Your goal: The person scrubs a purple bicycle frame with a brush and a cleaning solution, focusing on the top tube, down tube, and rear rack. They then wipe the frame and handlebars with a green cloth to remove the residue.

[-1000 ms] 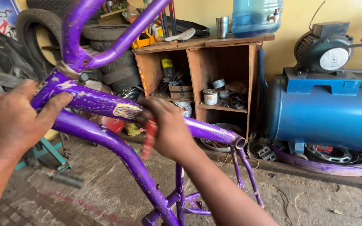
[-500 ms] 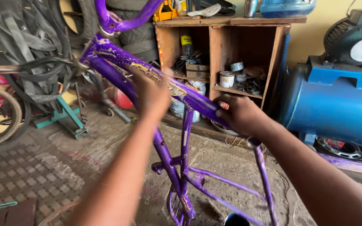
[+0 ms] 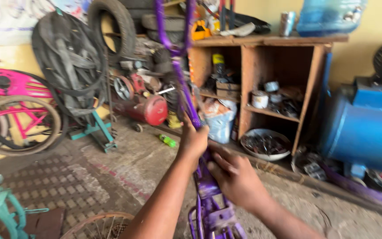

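Two hands grip a purple bicycle frame (image 3: 186, 102) standing upright before a wooden shelf (image 3: 284, 57): left hand (image 3: 193, 139) clasped around its tube, right hand (image 3: 235, 177) just below, fingers curled on it.

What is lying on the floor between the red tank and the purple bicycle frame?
In the head view, a small green bottle lies on the concrete floor between the red tank and the purple bicycle frame.
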